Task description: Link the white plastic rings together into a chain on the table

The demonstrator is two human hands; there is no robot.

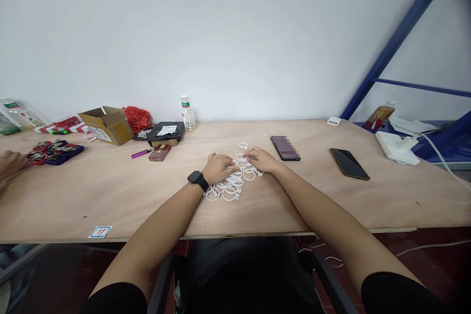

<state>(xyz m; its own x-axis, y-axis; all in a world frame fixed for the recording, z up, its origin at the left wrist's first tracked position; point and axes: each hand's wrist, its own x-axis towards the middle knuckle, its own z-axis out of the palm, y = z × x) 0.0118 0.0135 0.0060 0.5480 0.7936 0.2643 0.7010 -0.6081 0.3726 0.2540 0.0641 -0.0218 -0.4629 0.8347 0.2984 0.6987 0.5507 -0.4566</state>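
Note:
A loose pile of white curtain rings (230, 189), each with a small eyelet, lies on the table in front of me. My left hand (219, 169), with a black watch on its wrist, rests over the pile's upper left side. Its thumb and fingers close around a ring at the heap's edge, partly hidden by the hand. At the upper right of the pile, my right hand (260, 160) pinches a white ring between thumb and fingertips. One single ring (243, 145) lies apart, just beyond both hands.
Two phones, one (285, 148) near and another (349, 163) farther right, lie on the wooden table (147, 206). A bottle (187, 114), black parcel (166, 130), cardboard box (114, 125) and dark red pack (159, 152) stand left. Another person's hand (13, 163) is at far left.

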